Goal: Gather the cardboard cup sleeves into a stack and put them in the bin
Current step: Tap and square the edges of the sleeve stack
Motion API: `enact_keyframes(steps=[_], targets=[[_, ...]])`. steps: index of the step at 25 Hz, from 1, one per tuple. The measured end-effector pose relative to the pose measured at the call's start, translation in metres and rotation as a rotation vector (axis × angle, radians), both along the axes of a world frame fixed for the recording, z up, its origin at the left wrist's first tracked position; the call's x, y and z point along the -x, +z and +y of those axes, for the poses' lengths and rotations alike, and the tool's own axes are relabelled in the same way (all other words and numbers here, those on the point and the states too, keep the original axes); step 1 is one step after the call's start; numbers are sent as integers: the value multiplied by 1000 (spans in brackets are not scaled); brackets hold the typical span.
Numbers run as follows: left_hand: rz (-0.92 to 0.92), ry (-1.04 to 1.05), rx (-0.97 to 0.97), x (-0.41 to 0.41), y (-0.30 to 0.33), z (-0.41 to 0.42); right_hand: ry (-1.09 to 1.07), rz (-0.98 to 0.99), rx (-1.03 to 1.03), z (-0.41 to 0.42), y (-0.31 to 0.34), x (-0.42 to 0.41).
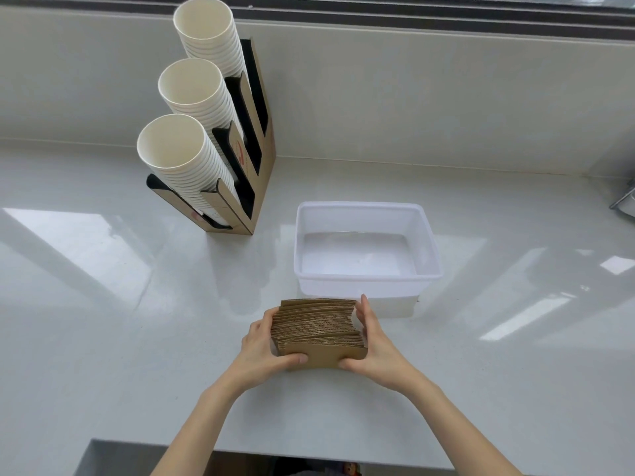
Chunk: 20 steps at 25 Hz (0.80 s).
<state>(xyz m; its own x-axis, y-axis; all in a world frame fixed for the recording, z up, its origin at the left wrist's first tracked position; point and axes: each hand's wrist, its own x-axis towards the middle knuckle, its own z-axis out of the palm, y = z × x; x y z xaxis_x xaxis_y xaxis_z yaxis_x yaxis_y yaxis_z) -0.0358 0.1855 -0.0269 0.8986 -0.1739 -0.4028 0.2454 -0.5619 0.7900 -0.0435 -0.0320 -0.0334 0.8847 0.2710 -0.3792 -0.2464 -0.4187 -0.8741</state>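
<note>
Corrugated cardboard sleeves [318, 329], curved edges

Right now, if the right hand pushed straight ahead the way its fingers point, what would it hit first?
Probably the near wall of the clear plastic bin. The right hand grips the sleeve stack, fingertips aimed away from the person, just short of the bin; the gap's depth is unclear.

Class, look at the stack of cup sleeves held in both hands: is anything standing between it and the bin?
Nothing visible does. The sleeve stack, gripped by the left hand and right hand, sits just in front of the bin, whose top is open; only bare counter lies between.
</note>
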Motion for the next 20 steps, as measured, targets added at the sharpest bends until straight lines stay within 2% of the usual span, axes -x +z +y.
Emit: enact_keyframes(steps=[6, 11, 20], targets=[[-9, -10, -110, 3, -9, 1, 43, -22, 22, 6, -5, 0], [-91, -88, -168, 6, -8, -3, -20, -41, 19, 16, -8, 0], [-3, -29, -65, 8, -3, 8, -46, -81, 46, 7, -3, 1]])
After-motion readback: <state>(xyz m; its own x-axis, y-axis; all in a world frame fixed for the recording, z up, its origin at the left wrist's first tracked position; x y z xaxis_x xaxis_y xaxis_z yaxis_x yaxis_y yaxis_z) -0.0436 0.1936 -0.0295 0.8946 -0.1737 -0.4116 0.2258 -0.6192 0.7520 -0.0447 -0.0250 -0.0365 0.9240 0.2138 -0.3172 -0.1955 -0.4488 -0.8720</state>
